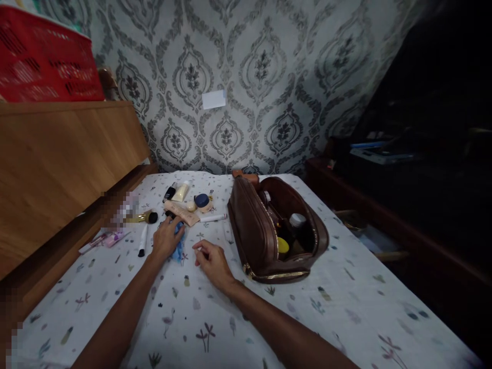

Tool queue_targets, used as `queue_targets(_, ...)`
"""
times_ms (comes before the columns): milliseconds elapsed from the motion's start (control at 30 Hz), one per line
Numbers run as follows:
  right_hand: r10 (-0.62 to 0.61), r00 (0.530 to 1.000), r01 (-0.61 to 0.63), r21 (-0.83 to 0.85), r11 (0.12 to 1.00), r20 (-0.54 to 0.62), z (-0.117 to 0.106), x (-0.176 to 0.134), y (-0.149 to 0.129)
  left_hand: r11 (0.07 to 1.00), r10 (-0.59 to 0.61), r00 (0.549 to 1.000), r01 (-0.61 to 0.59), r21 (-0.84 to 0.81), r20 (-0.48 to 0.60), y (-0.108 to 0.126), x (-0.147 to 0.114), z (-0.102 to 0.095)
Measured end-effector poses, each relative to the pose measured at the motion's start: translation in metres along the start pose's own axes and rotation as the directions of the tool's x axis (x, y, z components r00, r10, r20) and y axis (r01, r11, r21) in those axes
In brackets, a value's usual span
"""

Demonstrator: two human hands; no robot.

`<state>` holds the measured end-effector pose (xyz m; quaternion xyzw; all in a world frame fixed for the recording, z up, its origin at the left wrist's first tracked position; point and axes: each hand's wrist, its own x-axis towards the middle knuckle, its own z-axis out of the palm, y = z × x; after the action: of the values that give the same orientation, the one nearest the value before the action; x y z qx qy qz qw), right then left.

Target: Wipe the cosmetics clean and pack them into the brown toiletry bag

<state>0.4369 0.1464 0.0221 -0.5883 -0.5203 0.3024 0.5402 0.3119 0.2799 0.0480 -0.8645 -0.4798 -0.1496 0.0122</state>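
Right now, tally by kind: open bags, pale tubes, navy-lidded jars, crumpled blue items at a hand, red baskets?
Open brown bag: 1
Beige tube and cream tube: 2
Navy-lidded jar: 1
Crumpled blue item at left hand: 1
Red basket: 1
Total: 6

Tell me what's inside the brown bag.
Inside the brown bag, a yellow round item and a pale-topped container stand out. Its walls and deep shadow hide the bottom and anything lower down.
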Motion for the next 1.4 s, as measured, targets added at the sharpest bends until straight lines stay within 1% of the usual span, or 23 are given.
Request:
queue_targets(233,0.031,0.999,-0.031,0.017,0.999,-0.025,0.002,-0.002,-0.001,0.999,0.005,1.0,-0.006,-0.033,-0.014,0.001,0.0,0.001)
queue_targets(300,0.039,0.999,-0.039,0.013,0.999,-0.03,0.002,-0.002,-0.001,0.999,0.019,0.999,-0.021,-0.046,-0.046,0.0,0.002,0.002)
queue_targets(400,0.025,0.999,-0.025,-0.003,1.0,-0.027,0.001,-0.001,-0.002,0.994,0.057,0.99,-0.068,-0.086,-0.128,0.004,0.011,0.002)
queue_targets(467,0.016,0.999,-0.016,-0.015,1.0,-0.029,0.001,-0.001,-0.003,0.986,0.09,0.978,-0.113,-0.12,-0.186,0.012,0.022,0.0)
queue_targets(533,0.017,0.999,-0.018,-0.014,1.0,-0.037,0.0,-0.001,-0.003,0.981,0.107,0.973,-0.137,-0.137,-0.206,0.023,0.036,-0.002)
queue_targets(633,0.022,0.999,-0.022,-0.012,1.0,-0.037,0.001,-0.001,-0.003,0.989,0.08,0.985,-0.097,-0.111,-0.153,0.043,0.059,-0.003)
queue_targets(767,0.032,0.999,-0.034,-0.047,0.998,-0.029,0.0,-0.001,-0.004,0.999,-0.003,0.999,0.001,-0.055,-0.037,0.063,0.087,0.001)
queue_targets(867,0.06,0.998,-0.062,-0.066,0.996,-0.024,0.0,0.0,-0.006,1.0,-0.006,0.999,0.008,-0.026,0.051,0.068,0.102,0.007)
queue_targets(1000,0.062,0.998,-0.063,-0.065,0.996,-0.023,0.0,0.0,-0.005,0.994,0.045,0.996,-0.037,-0.1,0.079,0.064,0.115,0.013)
queue_targets(1100,0.049,0.998,-0.05,-0.048,0.998,-0.026,0.0,0.0,-0.003,0.984,0.093,0.993,-0.08,-0.158,0.074,0.057,0.118,0.015)
queue_targets(1200,0.038,0.999,-0.039,-0.033,0.999,-0.036,0.0,0.0,-0.002,0.965,0.147,0.987,-0.13,-0.228,0.061,0.048,0.113,0.015)
queue_targets(1300,0.027,0.999,-0.028,-0.021,0.999,-0.028,0.0,0.0,-0.001,0.945,0.178,0.984,-0.162,-0.284,0.031,0.041,0.102,0.012)
queue_targets(1367,0.01,0.999,-0.011,-0.018,1.0,-0.034,0.0,0.0,0.0,0.925,0.189,0.982,-0.184,-0.332,-0.016,0.036,0.091,0.008)
queue_targets(1400,-0.004,0.998,0.003,-0.02,1.0,-0.056,0.0,0.001,0.002,0.909,0.201,0.978,-0.204,-0.364,-0.045,0.033,0.085,0.005)
